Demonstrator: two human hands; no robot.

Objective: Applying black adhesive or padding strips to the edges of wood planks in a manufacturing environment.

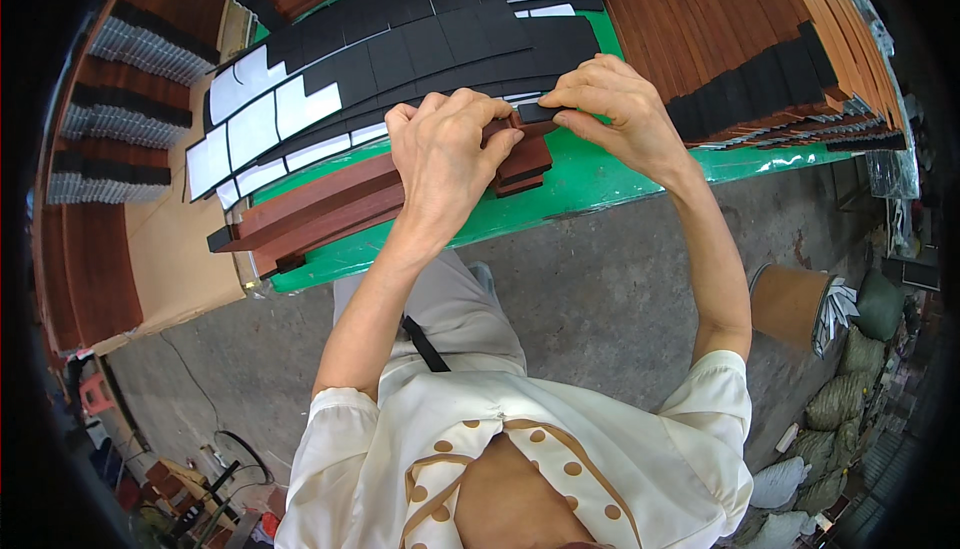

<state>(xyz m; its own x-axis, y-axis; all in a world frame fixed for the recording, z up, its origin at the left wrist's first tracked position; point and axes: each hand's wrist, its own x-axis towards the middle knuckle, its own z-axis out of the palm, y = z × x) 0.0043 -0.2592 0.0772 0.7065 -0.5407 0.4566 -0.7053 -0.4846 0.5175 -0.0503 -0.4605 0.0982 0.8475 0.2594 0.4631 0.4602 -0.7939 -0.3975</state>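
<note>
A reddish-brown wooden strip [325, 194] lies slantwise along the near edge of the table, over other wooden pieces. My left hand [445, 144] is closed round its right end, thumb on the near side. At that end, my right hand [620, 114] pinches a small black foam pad [538, 112] between thumb and fingers. The pad is against or just above the wood; I cannot tell which. A black end piece [219, 239] shows at the strip's left end. Just beyond my hands are sheets of black foam pads [400, 54], with white backing [275, 127] bared at their left.
The table has a green covering [590, 171]. Stacked wooden strips with black ends [755, 79] stand at the right; more stacks [130, 149] stand at the left beside a cardboard surface [185, 249]. On the floor are a brown bin [793, 301] holding white scraps and several sacks [840, 394].
</note>
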